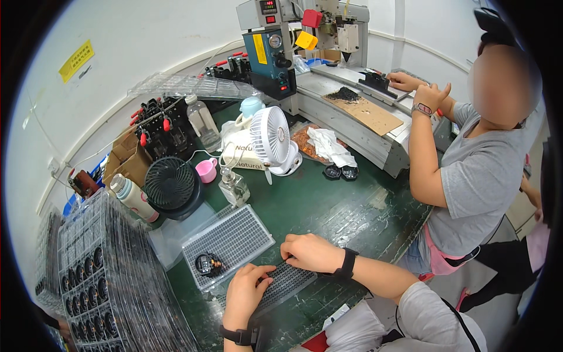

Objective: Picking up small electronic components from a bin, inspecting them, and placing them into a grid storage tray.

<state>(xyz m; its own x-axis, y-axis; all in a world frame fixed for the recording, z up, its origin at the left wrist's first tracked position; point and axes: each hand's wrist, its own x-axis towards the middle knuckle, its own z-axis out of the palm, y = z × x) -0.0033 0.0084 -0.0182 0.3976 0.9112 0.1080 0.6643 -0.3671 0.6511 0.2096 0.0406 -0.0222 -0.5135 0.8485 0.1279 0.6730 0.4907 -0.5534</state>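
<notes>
My left hand [247,287] lies over the left part of a perforated grid tray [290,284] at the table's near edge. Its index finger stretches toward the tray's far edge, and the thumb sits apart from it with nothing visible between. My right hand [314,252] is at the same tray's far side, fingers bent down and pinched together. Whatever they grip is too small and hidden to name. Just beyond, a white-framed tray of small cells [226,237] carries a round black part [207,264] with a coppery inside, near its lower left corner.
Stacked clear trays with round black parts [97,287] stand at left. Behind are a black fan [172,186], a white fan [271,138], a glass bottle [234,189] and a pink cup [206,170]. A co-worker [478,158] works at a bench machine [346,100] at right.
</notes>
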